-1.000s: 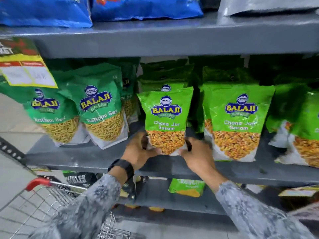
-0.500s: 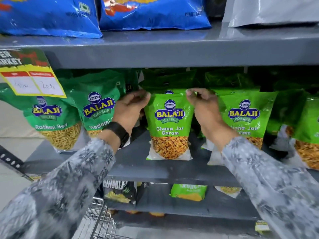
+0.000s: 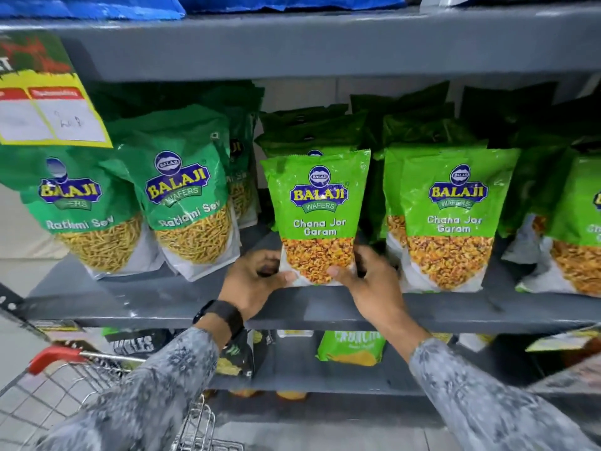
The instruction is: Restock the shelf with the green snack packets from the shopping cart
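Observation:
A light-green Chana Jor Garam packet (image 3: 317,203) stands upright at the front of the grey middle shelf (image 3: 182,307). My left hand (image 3: 257,281) grips its lower left corner and my right hand (image 3: 367,278) grips its lower right corner, thumbs on the front. More packets of the same kind stand behind it and to its right (image 3: 452,216). The wire shopping cart (image 3: 78,385) with a red handle sits at the lower left, its inside mostly hidden by my left sleeve.
Darker green Ratlami Sev packets (image 3: 185,196) stand left of the held packet. A yellow price tag (image 3: 48,115) hangs at upper left. Blue bags (image 3: 97,8) lie on the shelf above. A lower shelf (image 3: 325,379) holds a small green packet (image 3: 351,348) and dark packets.
My hands have dropped from the packet's top corners to its bottom corners. The packet still stands in the same spot at the shelf front.

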A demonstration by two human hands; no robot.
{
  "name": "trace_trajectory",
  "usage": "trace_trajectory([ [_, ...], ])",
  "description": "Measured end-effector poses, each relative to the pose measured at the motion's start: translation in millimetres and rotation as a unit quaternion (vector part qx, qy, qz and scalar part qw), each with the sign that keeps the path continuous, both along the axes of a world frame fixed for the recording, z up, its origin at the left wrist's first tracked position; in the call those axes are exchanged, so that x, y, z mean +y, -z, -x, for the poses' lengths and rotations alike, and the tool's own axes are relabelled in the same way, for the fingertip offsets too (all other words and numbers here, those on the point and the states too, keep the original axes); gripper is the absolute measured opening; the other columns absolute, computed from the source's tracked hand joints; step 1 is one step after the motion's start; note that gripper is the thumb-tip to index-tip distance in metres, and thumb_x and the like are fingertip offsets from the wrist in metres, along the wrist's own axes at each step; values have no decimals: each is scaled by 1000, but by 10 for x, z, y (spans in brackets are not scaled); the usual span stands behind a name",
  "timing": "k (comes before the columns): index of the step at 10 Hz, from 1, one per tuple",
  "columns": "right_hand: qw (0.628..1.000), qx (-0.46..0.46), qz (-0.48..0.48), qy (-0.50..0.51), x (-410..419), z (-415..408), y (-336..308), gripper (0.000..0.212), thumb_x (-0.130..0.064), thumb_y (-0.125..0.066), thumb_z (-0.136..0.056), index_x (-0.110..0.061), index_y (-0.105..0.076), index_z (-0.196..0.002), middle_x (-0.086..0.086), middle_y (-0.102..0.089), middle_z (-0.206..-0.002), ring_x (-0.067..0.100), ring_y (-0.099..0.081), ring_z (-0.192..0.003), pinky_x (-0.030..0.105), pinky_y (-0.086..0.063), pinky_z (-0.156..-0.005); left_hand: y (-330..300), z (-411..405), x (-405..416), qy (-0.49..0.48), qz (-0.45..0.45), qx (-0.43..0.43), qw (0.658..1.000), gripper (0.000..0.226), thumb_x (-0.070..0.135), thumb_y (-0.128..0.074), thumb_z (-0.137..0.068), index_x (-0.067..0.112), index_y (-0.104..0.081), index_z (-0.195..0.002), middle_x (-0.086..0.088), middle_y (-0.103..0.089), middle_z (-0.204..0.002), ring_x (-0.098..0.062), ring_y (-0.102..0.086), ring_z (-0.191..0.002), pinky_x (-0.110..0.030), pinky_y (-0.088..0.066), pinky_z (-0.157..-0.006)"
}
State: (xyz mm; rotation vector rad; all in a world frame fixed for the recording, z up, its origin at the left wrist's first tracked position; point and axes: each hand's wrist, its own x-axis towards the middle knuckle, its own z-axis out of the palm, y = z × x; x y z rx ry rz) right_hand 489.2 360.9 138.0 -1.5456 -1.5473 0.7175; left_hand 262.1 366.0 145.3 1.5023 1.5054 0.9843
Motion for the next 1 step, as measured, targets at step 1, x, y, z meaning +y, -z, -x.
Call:
trace_trajectory([
  [1, 1000, 22, -22, 4, -111, 20, -59, 51, -50, -77, -80, -19, -64, -119, -2, -75, -100, 21, -69, -94, 46, -56, -90, -104, -62, -146, -23, 14, -11, 1000, 58, 22, -85, -76, 16, -63, -129, -12, -74, -117, -26, -70, -109, -41, -52, -103],
])
